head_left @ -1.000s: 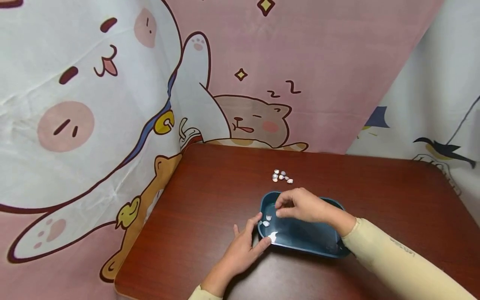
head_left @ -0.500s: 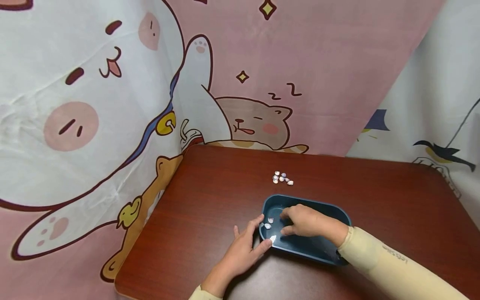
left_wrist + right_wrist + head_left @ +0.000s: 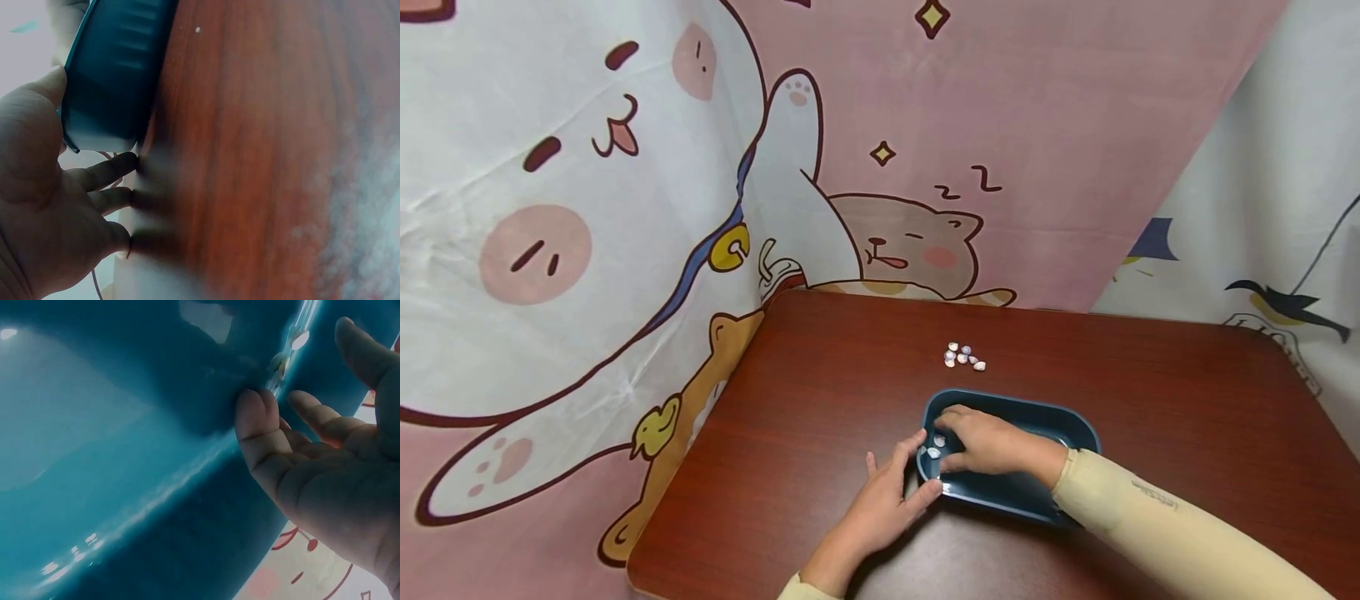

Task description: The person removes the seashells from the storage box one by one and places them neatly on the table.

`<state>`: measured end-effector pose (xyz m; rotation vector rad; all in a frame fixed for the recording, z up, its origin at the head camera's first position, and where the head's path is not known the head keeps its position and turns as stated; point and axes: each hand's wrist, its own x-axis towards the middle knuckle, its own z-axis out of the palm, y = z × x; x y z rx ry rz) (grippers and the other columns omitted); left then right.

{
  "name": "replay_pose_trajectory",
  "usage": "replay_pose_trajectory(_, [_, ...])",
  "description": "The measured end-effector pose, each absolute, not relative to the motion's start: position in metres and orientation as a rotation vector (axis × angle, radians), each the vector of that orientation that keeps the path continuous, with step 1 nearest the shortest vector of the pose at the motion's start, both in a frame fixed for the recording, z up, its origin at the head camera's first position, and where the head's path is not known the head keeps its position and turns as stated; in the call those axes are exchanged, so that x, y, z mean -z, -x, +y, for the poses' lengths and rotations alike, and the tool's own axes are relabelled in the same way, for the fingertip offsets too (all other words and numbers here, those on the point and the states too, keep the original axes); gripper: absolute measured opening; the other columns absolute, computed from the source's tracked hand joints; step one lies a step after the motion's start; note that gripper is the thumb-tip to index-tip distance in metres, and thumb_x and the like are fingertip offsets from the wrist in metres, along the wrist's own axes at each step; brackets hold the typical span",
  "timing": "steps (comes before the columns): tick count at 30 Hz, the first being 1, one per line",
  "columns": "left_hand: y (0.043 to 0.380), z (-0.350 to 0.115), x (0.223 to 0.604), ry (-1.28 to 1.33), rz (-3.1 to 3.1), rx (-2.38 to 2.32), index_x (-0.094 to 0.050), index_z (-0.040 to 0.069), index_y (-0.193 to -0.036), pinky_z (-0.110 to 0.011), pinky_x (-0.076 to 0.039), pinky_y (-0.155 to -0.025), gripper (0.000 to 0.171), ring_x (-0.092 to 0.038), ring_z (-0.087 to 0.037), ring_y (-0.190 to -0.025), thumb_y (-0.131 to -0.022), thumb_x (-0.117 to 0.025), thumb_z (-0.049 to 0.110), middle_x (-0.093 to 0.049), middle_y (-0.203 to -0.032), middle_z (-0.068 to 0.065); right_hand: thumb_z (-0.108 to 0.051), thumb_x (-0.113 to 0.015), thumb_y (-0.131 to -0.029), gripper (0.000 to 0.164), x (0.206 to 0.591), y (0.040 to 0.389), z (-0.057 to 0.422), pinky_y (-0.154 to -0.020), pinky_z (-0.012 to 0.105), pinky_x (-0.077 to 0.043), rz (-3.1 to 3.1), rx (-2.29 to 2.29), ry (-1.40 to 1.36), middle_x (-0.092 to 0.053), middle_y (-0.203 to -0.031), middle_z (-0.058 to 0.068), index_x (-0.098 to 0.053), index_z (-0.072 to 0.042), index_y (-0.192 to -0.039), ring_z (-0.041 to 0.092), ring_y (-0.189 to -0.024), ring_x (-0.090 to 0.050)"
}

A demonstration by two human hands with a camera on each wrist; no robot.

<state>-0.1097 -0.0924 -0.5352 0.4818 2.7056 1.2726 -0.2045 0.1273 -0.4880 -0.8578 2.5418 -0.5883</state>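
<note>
A dark teal rectangular tray (image 3: pixel 1015 504) sits on the table, with small whitish seashells (image 3: pixel 934 452) at its left end. My left hand (image 3: pixel 887 500) spreads beside that end, thumb and forefinger touching the rim; in the left wrist view its other fingers (image 3: pixel 112 169) reach down to the tabletop. My right hand (image 3: pixel 988 442) is inside the tray, its fingers and thumb parted around the shells. The right wrist view has the fingertips (image 3: pixel 253 412) low at the tray's inner edge, close to a pale shell (image 3: pixel 300 340), with no shell between them.
Several more small white and purplish shells (image 3: pixel 964 357) lie in a loose group on the reddish-brown wooden table (image 3: pixel 820 400), behind the tray. A cartoon-printed cloth (image 3: pixel 1037 167) hangs along the table's back and left edges.
The right hand has gone from above the tray, fingertips together, down into it, then left toward the shells with fingers spread. The tray has shifted slightly in view; the left hand stays at its end.
</note>
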Motion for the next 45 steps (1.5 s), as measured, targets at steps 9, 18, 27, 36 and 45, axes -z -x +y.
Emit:
replay_pose_trajectory(9, [0.109, -0.092, 0.538, -0.502, 2.699, -1.304, -0.030, 0.024, -0.167, -0.086, -0.006, -0.121, 0.072, -0.046, -0.030, -0.156, -0.107, -0.060, 0.052, -0.045, -0.170, -0.001, -0.035, -0.083, -0.094, 0.044, 0.478, 0.194, 0.111, -0.097, 0.043, -0.059, 2.489, 0.406, 1.068, -0.071, -0.121, 0.007, -0.073, -0.006, -0.126, 0.019, -0.108, -0.068])
replay_pose_trajectory(18, [0.109, -0.094, 0.536, -0.523, 2.708, -1.299, -0.031, 0.022, -0.167, -0.087, -0.005, -0.120, 0.071, -0.045, -0.031, -0.156, -0.108, -0.061, 0.048, -0.043, -0.171, 0.001, -0.015, -0.083, -0.092, 0.013, 0.477, 0.177, 0.106, -0.078, 0.033, -0.059, 2.549, 0.349, 1.289, -0.071, -0.101, 0.001, -0.074, -0.014, -0.101, 0.012, -0.091, -0.068])
replay_pose_trajectory(27, [0.109, -0.094, 0.537, -0.521, 2.685, -1.303, -0.029, 0.024, -0.167, -0.086, -0.004, -0.121, 0.070, -0.043, -0.030, -0.158, -0.108, -0.061, 0.046, -0.041, -0.172, 0.003, -0.006, -0.079, -0.088, 0.012, 0.501, 0.184, 0.100, -0.067, 0.033, -0.059, 2.749, 0.359, 1.358, -0.075, -0.092, 0.001, -0.078, -0.017, -0.092, 0.015, -0.081, -0.072])
replay_pose_trajectory(36, [0.109, -0.093, 0.533, -0.496, 2.699, -1.296, -0.030, 0.027, -0.167, -0.085, -0.004, -0.122, 0.073, -0.047, -0.030, -0.155, -0.106, -0.060, 0.055, -0.047, -0.169, -0.003, -0.008, -0.085, -0.088, 0.014, 0.507, 0.204, 0.114, -0.062, 0.027, -0.054, 2.771, 0.431, 1.261, -0.071, -0.080, -0.006, -0.074, -0.016, -0.087, 0.005, -0.071, -0.062])
replay_pose_trajectory(45, [0.108, -0.092, 0.535, -0.479, 2.706, -1.288, -0.029, 0.031, -0.167, -0.084, -0.004, -0.123, 0.072, -0.046, -0.030, -0.156, -0.106, -0.059, 0.057, -0.047, -0.169, -0.001, -0.004, -0.085, -0.087, 0.017, 0.509, 0.211, 0.123, -0.065, 0.024, -0.054, 2.722, 0.481, 1.256, -0.073, -0.083, -0.007, -0.075, -0.018, -0.086, 0.001, -0.073, -0.059])
